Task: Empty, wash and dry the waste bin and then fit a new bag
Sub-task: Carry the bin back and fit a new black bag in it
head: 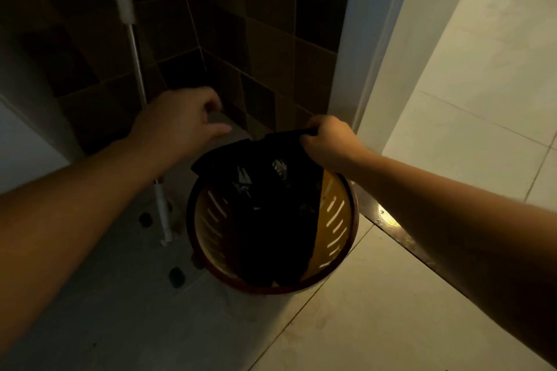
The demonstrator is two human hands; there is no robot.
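A round waste bin with slotted yellow walls and a dark red rim stands on the floor at a doorway. A black bag lines it, with crumpled shiny rubbish inside. My right hand pinches the bag's far edge and holds it up above the rim. My left hand hovers over the bin's far left side, fingers loosely curled and holding nothing. The bag's left edge has come off the rim.
A white mop handle leans in the dark tiled corner behind the bin, its lower part just left of the bin. A white door frame stands to the right. Light floor tiles lie beyond a metal threshold strip.
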